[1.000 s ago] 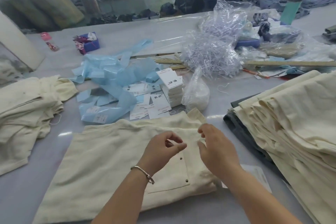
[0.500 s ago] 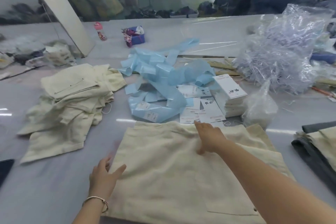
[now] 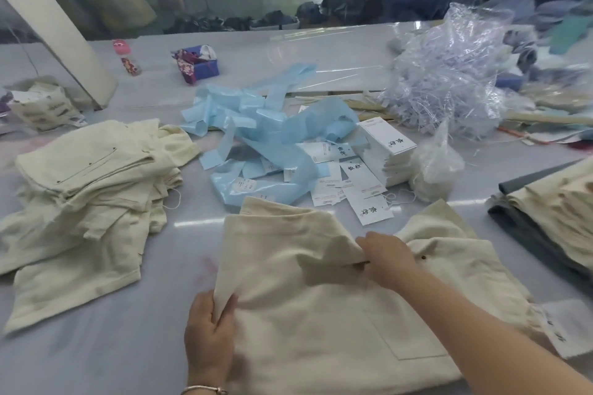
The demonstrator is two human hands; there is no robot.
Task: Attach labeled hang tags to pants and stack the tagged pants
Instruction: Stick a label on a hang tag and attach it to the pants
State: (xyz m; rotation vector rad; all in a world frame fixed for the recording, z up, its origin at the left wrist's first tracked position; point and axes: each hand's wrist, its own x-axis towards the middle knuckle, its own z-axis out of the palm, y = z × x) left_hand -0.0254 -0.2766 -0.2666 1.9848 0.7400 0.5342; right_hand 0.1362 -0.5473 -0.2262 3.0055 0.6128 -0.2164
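Note:
A folded pair of cream pants point(image 3: 321, 330) lies on the table right in front of me. My left hand point(image 3: 208, 330) pinches its near left corner, and my right hand point(image 3: 388, 258) grips a raised fold near the middle, so the left part lifts off the table. A white hang tag point(image 3: 564, 330) sticks out at the pants' right edge. A pile of tagged cream pants point(image 3: 86, 189) rests at the left. A stack of white hang tags point(image 3: 390, 151) and loose tags point(image 3: 369, 207) sit behind the pants.
Blue paper strips point(image 3: 266, 135) are heaped mid-table. A small clear bag point(image 3: 433, 170) and a big bag of plastic fasteners point(image 3: 449, 74) are at the right. A stack of cream and grey pants point(image 3: 552, 212) fills the right edge. A white post point(image 3: 54, 26) leans at far left.
Both hands went from flat on the pants to gripping the cloth; the left part of the pants is now lifted and folding. The view swung left, then steadied.

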